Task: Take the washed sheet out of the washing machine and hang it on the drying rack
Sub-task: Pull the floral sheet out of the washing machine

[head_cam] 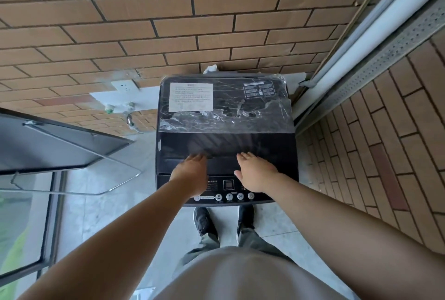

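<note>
So, head view: left hand point(190, 172) and right hand point(255, 172) are reaching side by side onto the front edge of the lid point(224, 145) of the washing machine point(226, 116), probably since it's needing lifting first. Each grip is lying flat with fingers straight, pinching nothing. Sheet isn't showing; I'm guessing it's sitting inside under the shut lid.

Open air above the washing machine point(286, 160); its lid point(226, 145) is down, closing the drum. Just behind stands a brick wall point(144, 22), with a second brick wall point(385, 155) close on the right. On the left an open window sash point(48, 145) juts in, bare floor point(115, 164) between. A wall tap point(130, 119) sticks out near the machine's rear left corner.
</note>
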